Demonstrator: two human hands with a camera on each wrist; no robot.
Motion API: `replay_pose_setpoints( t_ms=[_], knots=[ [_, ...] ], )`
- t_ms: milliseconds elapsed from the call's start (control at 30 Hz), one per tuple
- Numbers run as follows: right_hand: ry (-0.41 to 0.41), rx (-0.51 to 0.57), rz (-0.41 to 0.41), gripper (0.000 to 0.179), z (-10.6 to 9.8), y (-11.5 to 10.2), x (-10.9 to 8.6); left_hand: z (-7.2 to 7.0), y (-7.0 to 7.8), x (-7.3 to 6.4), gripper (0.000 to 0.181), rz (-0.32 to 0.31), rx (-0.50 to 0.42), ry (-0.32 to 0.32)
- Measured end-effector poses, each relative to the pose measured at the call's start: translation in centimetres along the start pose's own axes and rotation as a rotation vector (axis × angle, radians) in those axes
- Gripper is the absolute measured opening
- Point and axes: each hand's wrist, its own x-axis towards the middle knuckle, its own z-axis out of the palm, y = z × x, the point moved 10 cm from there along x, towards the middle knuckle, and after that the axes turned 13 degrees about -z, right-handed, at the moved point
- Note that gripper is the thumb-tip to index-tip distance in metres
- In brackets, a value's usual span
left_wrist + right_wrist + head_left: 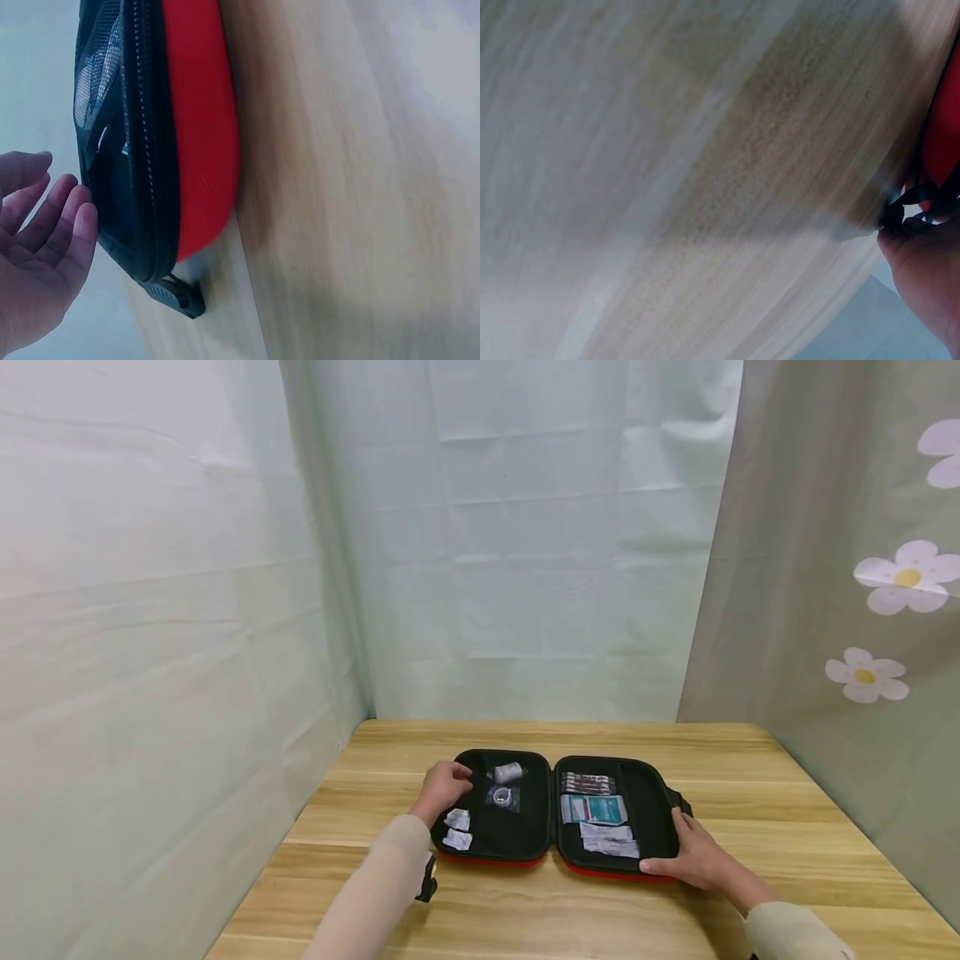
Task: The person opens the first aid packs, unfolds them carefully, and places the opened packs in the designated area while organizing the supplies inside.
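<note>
A first-aid case, black inside and red outside, lies unfolded on the table with a left half (pixel 525 839) and a right half (pixel 652 835). My left hand (pixel 444 787) hovers at the left half's outer edge, fingers loosely bent with nothing between them. Close by are two small white packets (pixel 457 840), a bagged white roll (pixel 507 772) and a bagged ring-shaped roll (pixel 502 797). My right hand (pixel 697 853) holds the right half's outer near corner, thumb along its front rim and fingers by the black handle (pixel 930 202).
In the right half lie brown-and-white sticks (pixel 588 783), a teal-and-white packet (pixel 594 809) and white packets (pixel 609 840). The wooden table (pixel 525 918) is bordered by pale curtains (pixel 525 568) at the back and sides.
</note>
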Motion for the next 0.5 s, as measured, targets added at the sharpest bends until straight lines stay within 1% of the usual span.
replay_pose_setpoints(
  t_ms=[133,300,367,500],
  knots=[
    [0.004,-0.001,-0.004,0.129,0.0,-0.1,0.0,-0.2,-0.2,-0.4,0.021,0.014,0.011,0.0],
    [0.003,-0.003,-0.002,0.129,0.0,-0.1,0.0,-0.2,-1.2,-0.8,0.022,-0.026,-0.026,-0.025],
    [0.002,-0.002,0.0,0.129,0.1,-0.1,0.0,-0.1,-1.5,-1.1,0.023,-0.031,-0.037,-0.03],
    [0.003,-0.001,-0.003,0.129,0.1,0.0,0.1,-0.1,-1.9,-1.6,0.022,-0.042,-0.061,-0.012]
  ],
)
